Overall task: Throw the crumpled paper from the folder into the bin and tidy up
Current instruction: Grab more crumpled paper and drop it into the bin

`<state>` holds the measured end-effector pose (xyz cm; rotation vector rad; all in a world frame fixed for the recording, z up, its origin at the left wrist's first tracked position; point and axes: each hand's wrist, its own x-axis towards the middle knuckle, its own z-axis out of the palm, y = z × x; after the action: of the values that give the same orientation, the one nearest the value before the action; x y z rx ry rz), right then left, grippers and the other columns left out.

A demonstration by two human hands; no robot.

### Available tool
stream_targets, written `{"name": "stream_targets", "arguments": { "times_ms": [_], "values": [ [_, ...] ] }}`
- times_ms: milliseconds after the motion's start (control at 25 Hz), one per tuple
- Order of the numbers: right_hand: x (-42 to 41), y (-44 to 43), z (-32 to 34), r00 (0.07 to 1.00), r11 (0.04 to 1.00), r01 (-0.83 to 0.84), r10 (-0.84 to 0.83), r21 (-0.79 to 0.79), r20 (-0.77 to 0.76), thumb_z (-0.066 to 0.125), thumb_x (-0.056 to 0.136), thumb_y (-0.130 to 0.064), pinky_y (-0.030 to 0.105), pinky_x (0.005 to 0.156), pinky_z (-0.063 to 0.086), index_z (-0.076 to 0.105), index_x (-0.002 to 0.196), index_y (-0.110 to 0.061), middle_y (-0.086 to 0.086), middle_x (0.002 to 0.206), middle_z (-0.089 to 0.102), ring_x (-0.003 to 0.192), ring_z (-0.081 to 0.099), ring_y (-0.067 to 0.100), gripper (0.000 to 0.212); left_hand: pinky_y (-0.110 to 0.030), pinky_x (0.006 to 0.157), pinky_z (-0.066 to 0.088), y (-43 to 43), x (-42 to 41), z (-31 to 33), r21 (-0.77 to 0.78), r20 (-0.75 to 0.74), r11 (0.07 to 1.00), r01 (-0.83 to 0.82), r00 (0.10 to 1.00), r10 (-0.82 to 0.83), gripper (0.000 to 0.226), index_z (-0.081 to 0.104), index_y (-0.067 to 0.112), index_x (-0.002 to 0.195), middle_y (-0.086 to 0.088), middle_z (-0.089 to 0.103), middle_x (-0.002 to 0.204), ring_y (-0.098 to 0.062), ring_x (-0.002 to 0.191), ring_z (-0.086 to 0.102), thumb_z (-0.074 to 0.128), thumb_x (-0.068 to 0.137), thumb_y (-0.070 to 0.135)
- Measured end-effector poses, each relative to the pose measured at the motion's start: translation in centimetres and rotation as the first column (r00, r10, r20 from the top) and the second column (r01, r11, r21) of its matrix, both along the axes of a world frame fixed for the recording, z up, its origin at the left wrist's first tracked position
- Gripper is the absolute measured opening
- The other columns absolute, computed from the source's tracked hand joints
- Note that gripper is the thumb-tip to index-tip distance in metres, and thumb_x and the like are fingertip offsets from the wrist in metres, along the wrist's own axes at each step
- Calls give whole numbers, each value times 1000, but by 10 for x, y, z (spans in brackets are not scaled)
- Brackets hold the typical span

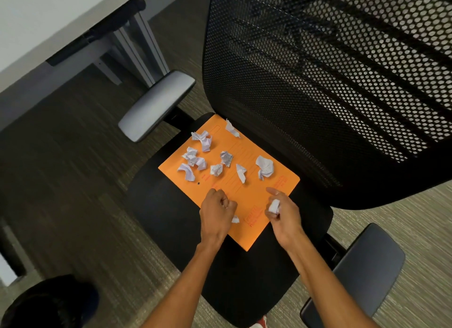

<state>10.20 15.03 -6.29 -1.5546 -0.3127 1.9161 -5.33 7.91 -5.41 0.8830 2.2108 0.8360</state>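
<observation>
An orange folder [254, 195] lies flat on the black seat of an office chair [171, 220]. Several crumpled white paper balls [264, 166] are scattered over its far half. My left hand [216, 214] is curled into a fist over the folder's near left part, with a bit of white paper [235, 219] showing at its underside. My right hand [283, 211] grips a small paper ball [274, 206] between thumb and fingers over the folder's near right edge. A dark round bin [49, 303] stands on the floor at the lower left.
The chair's mesh backrest [330, 83] rises at the upper right. Grey armrests stick out at the left [156, 105] and lower right [362, 269]. A white desk [44, 22] with metal legs fills the upper left. Striped carpet surrounds the chair.
</observation>
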Motion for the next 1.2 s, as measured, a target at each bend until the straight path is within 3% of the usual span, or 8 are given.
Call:
{"name": "stream_targets", "arguments": {
  "times_ms": [80, 160, 280, 400, 560, 680, 920, 1200],
  "values": [
    [8, 11, 7, 952, 982, 131, -163, -138, -258, 58, 90, -14, 20, 48, 40, 66, 97, -7, 1, 72, 51, 57, 44, 9, 13, -15, 59, 37, 4, 5, 5, 80, 50, 997, -2, 999, -2, 22, 46, 27, 71, 9, 48, 85, -1, 73, 48, 62, 80, 15],
    [11, 21, 12, 944, 987, 106, -138, -123, -299, 67, 83, -16, 21, 53, 39, 61, 85, -12, 2, 75, 51, 59, 43, 10, 8, -15, 61, 39, 10, 7, 8, 126, 38, 990, 67, 997, -73, 20, 51, 30, 92, 11, 44, 103, 0, 82, 50, 58, 86, 12],
    [1, 38, 19, 976, 983, -172, 161, 66, 144, 85, 76, -27, 21, 62, 41, 67, 94, -14, 0, 87, 59, 69, 49, 8, 29, -26, 54, 50, 25, 8, 9, 69, -125, 979, 194, 975, -185, 28, 45, 27, 122, 4, 38, 128, -7, 70, 54, 48, 98, 13],
    [-12, 54, 17, 637, 766, -586, 236, 263, 734, 75, 86, -37, 16, 66, 42, 63, 96, -24, -6, 108, 51, 93, 56, 9, 20, -32, 50, 52, 45, 7, 7, -88, -280, 945, 315, 903, -327, 57, 24, 29, 146, -6, 30, 145, -18, 83, 61, 53, 100, 13],
    [-22, 77, 6, 295, 402, -900, 270, 171, 916, 50, 103, -23, 6, 72, 42, 51, 139, -16, -4, 140, 39, 118, 54, 16, 36, -36, 56, 57, 62, 1, -1, -255, -320, 850, 461, 789, -524, 91, -4, 34, 157, -10, 8, 163, -32, 112, 59, 57, 96, 3],
    [-25, 84, -5, 69, 227, -974, 332, -8, 941, 51, 103, -19, 33, 93, 50, 30, 153, -22, 8, 159, 19, 128, 48, 29, 54, -41, 68, 60, 65, -2, -7, -345, -308, 807, 479, 755, -579, 74, 9, 25, 156, -11, 7, 162, -34, 114, 58, 55, 99, 15],
    [-18, 66, -17, 107, 227, -974, 393, 17, 913, 61, 98, -26, 26, 84, 46, 40, 146, -21, 5, 139, 32, 110, 55, 23, 54, -39, 67, 56, 59, 1, -14, -343, -310, 818, 461, 767, -562, 30, 38, 16, 132, -7, 28, 145, -28, 98, 59, 47, 103, 19],
    [-27, 34, -12, 90, 272, -962, 333, -4, 939, 66, 93, -27, 27, 72, 50, 47, 130, -18, 7, 124, 36, 87, 48, 13, 43, -37, 62, 44, 39, 8, -10, -261, -220, 878, 402, 861, -459, 20, 46, 16, 121, -5, 50, 115, -25, 84, 56, 38, 103, 15]
  ]
}}
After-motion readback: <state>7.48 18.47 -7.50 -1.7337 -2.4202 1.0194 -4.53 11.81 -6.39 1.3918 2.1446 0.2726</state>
